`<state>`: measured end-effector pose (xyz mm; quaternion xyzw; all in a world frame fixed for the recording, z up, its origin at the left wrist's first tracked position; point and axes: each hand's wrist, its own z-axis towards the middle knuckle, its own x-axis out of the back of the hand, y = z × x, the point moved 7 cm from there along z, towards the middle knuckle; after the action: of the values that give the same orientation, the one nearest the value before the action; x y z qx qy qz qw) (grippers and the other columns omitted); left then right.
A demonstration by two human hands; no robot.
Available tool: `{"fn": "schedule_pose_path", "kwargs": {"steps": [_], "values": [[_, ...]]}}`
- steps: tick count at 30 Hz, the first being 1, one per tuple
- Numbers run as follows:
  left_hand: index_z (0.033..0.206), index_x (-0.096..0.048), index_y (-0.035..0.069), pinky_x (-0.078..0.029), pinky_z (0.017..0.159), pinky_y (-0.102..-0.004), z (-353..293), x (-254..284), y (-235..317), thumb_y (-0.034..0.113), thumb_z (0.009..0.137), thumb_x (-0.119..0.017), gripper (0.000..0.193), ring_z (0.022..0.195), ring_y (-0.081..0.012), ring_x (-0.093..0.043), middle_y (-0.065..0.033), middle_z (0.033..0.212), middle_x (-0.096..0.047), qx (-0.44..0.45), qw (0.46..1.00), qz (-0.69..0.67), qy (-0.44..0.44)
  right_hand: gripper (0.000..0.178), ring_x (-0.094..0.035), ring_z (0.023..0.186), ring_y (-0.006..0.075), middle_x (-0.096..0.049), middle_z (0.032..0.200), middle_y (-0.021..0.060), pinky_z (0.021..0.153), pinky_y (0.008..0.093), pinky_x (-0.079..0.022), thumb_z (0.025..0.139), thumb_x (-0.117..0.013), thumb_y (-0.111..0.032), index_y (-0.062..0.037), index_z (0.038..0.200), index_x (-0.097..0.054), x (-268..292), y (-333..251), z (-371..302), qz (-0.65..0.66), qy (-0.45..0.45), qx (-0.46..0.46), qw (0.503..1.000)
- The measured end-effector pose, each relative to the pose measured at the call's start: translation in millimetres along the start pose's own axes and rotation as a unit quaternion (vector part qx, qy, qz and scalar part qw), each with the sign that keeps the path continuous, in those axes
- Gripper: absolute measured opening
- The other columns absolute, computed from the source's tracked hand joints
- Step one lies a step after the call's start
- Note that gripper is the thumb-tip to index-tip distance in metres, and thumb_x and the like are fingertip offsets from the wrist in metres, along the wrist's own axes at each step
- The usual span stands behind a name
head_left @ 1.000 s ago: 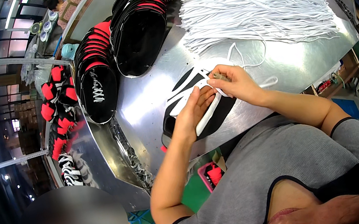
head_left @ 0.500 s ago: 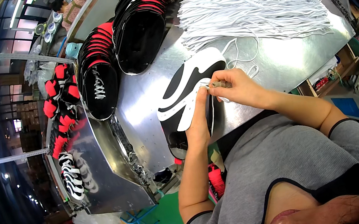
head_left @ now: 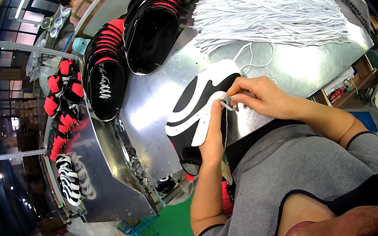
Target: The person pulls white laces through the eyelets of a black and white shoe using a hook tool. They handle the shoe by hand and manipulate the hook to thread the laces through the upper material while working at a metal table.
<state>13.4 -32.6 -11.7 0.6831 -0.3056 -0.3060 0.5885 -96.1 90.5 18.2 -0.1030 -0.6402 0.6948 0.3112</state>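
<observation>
A black and white shoe upper [head_left: 190,102] lies on the metal table in front of me. My left hand [head_left: 212,136] is closed on its near edge, thumb on the white eyelet strip. Close by that thumb, my right hand [head_left: 262,98] pinches a white shoelace [head_left: 230,106] between thumb and fingertips, at the strip's end. Part of the lace is hidden by the fingers. A longer stretch of white lace [head_left: 260,64] curls over the metal from the upper's far end.
A thick bundle of white shoelaces [head_left: 267,15] covers the table's far right. Stacked black and red shoe uppers [head_left: 152,38] stand at the far left, a shorter stack [head_left: 105,89] beside them. More uppers [head_left: 69,179] line a metal side shelf [head_left: 116,191]. People are in the background.
A tan, stubby piece seen at my right fingers earlier no longer shows; a bent length of lace is there now. The right fingers have opened out somewhat. My left hand keeps its hold.
</observation>
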Motion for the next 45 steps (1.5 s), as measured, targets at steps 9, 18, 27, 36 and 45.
{"fn": "schedule_pose_path", "kwargs": {"steps": [9,18,27,36,45], "values": [[0.111,-0.066,-0.003,-0.049,0.084,-0.0255,6.2,-10.0,11.7,0.010,0.097,-0.060,0.020,0.094,-0.0125,-0.063,-0.0057,0.105,-0.068,-0.038,0.997,0.061,-0.028,0.013,-0.070,0.074,0.0260,-0.071,0.080,0.0086,0.066,0.0342,-0.052,0.095,-0.057,-0.016,-0.0040,0.097,-0.061,5.6,11.0,16.8,-0.056,-0.024,-0.031,0.998],[0.110,-0.067,0.002,-0.052,0.083,-0.0362,-3.4,-2.6,-5.4,0.022,0.092,-0.064,0.027,0.096,-0.0264,-0.067,-0.0136,0.104,-0.069,-0.259,0.898,0.353,0.050,0.010,-0.066,0.078,0.0378,-0.066,0.084,0.0209,0.067,0.0427,-0.051,0.088,-0.057,-0.003,-0.0028,0.098,-0.060,-24.9,16.7,47.9,-0.154,-0.019,0.001,0.988],[0.112,-0.069,0.002,-0.050,0.086,-0.0273,11.3,51.7,-8.2,0.026,0.096,-0.065,0.029,0.098,-0.0129,-0.064,-0.0031,0.105,-0.070,0.020,0.999,-0.006,-0.029,0.044,-0.058,0.092,0.0116,-0.061,0.112,0.0048,0.080,0.0265,-0.046,0.080,-0.072,-0.005,0.0005,0.119,-0.055,18.7,26.8,64.7,0.029,0.036,-0.002,0.999],[0.107,-0.069,0.007,-0.050,0.089,-0.0386,39.3,61.2,16.6,0.018,0.086,-0.067,0.024,0.102,-0.0291,-0.065,-0.0124,0.106,-0.069,-0.237,0.868,0.437,-0.017,0.044,-0.060,0.093,0.0170,-0.065,0.098,0.0071,0.084,0.0302,-0.048,0.072,-0.083,-0.022,-0.0006,0.105,-0.063,7.1,50.7,82.3,0.002,0.048,-0.082,0.996],[0.115,-0.063,-0.001,-0.051,0.089,-0.0358,23.9,52.3,28.9,0.034,0.085,-0.075,0.048,0.098,-0.0299,-0.068,-0.0183,0.103,-0.070,-0.152,0.896,0.396,-0.128,0.030,-0.054,0.083,0.0055,-0.060,0.093,-0.0006,0.071,0.0210,-0.043,0.085,-0.076,-0.017,-0.0068,0.108,-0.061,12.1,60.7,87.4,0.117,0.121,-0.132,0.977]]}}
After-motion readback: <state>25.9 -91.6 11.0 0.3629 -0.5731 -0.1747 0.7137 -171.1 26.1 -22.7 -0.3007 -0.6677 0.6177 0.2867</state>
